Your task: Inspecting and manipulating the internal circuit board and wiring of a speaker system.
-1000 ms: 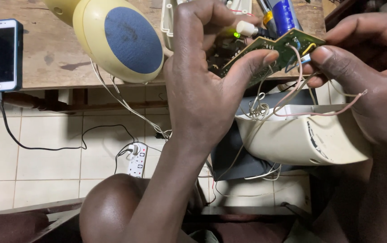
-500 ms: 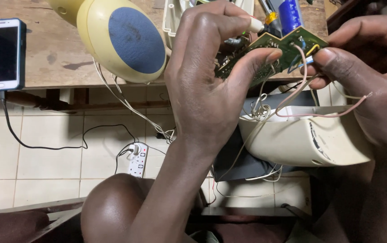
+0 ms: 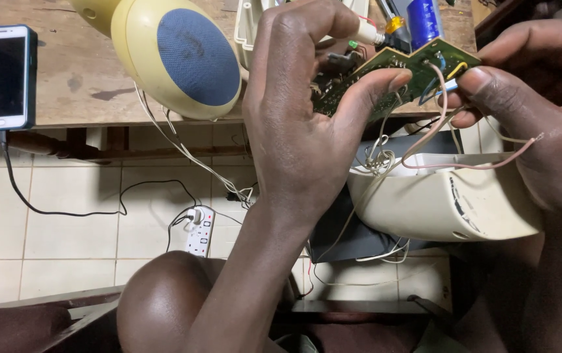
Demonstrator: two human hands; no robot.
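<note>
My left hand (image 3: 300, 124) grips a green circuit board (image 3: 418, 68) from the left, thumb pressed under its edge. My right hand (image 3: 542, 111) pinches the board's right end, where thin wires (image 3: 438, 131) are attached. The wires loop down from the board into a cream plastic speaker casing (image 3: 451, 202) that rests below my hands. A blue cylindrical capacitor (image 3: 423, 19) stands behind the board.
A cream oval speaker with a blue grille (image 3: 186, 55) lies on the wooden table (image 3: 65, 91). A smartphone (image 3: 3, 75) lies at the table's left, its cable running down to a white power strip (image 3: 199, 229) on the tiled floor. My knee (image 3: 163, 301) is below.
Both hands and the board have stayed nearly still. The view has shifted slightly, so the speaker and phone appear a little further right.
</note>
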